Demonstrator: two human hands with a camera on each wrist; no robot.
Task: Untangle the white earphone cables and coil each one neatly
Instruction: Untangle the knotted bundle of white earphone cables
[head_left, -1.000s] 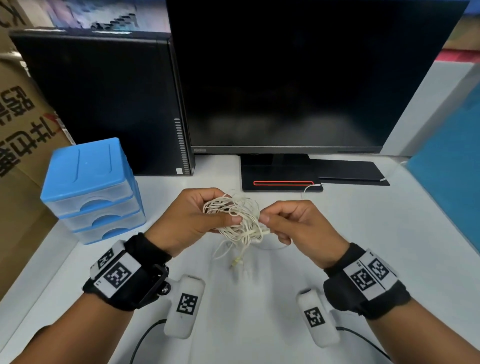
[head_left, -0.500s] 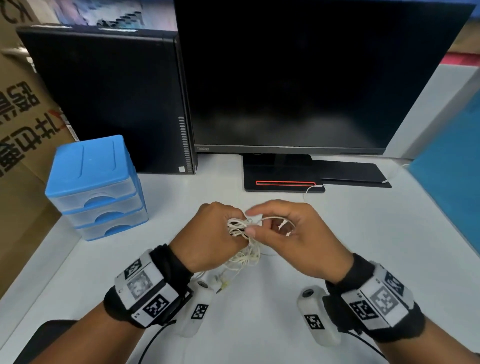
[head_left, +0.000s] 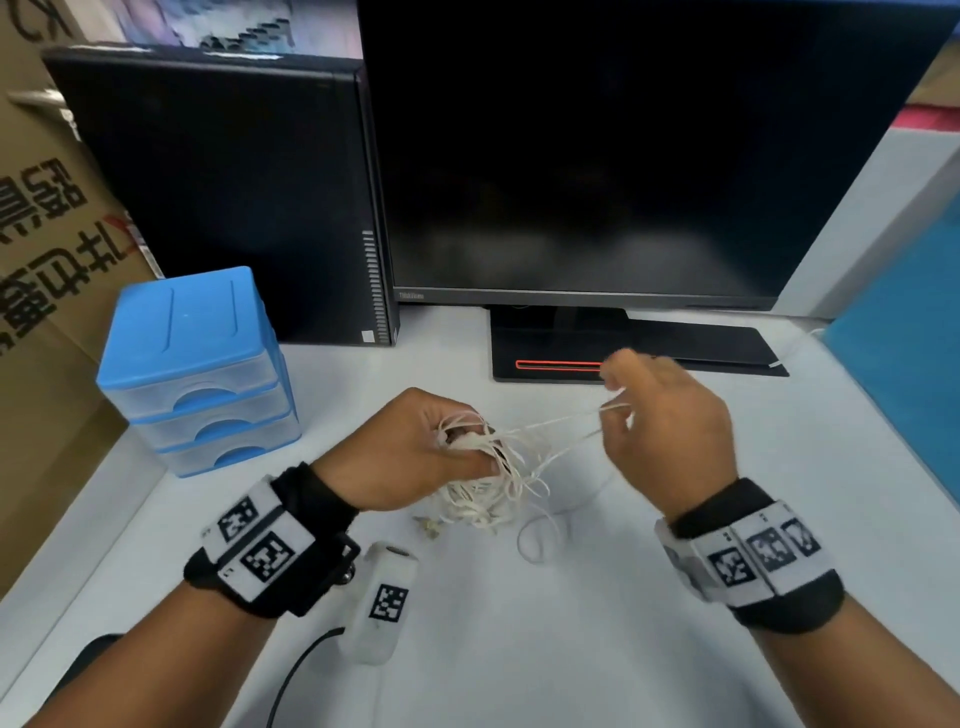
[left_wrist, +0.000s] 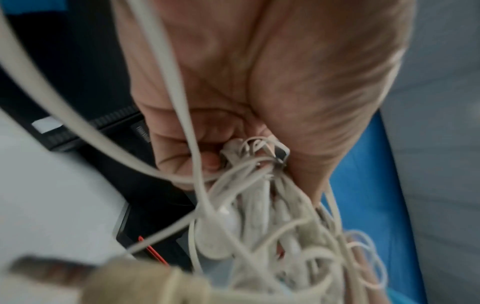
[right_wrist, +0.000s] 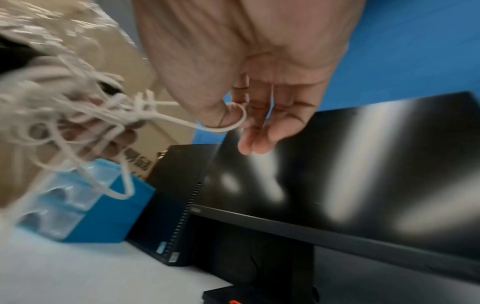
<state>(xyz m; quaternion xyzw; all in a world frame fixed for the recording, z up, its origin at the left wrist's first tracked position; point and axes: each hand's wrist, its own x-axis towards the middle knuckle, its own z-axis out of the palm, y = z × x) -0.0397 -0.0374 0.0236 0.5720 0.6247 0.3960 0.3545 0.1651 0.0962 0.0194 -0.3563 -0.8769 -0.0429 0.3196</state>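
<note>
The tangle of white earphone cables (head_left: 491, 480) hangs over the white table (head_left: 571, 649), bunched in my left hand (head_left: 467, 441), whose fingers (left_wrist: 182, 148) curl round the strands. An earbud (left_wrist: 215, 238) dangles in the bundle (left_wrist: 262, 197). To the right and a little higher, my right hand (head_left: 615, 397) holds one loop drawn out of the tangle; in the right wrist view that loop (right_wrist: 228, 127) hooks round the thumb (right_wrist: 221, 111). Two taut strands (head_left: 550, 431) span the gap between the hands. Loose loops and plug ends (head_left: 428, 527) trail on the table.
A blue drawer unit (head_left: 197, 364) stands at the left. Behind are a black PC tower (head_left: 223, 197) and a monitor (head_left: 597, 156) with its stand base (head_left: 550, 366) just beyond my right hand. A cardboard box (head_left: 47, 291) is far left, a blue panel (head_left: 904, 353) right.
The hands were together on the tangle; now my right hand has moved right and away, pulling a loop out into taut strands. My left hand still grips the bundle.
</note>
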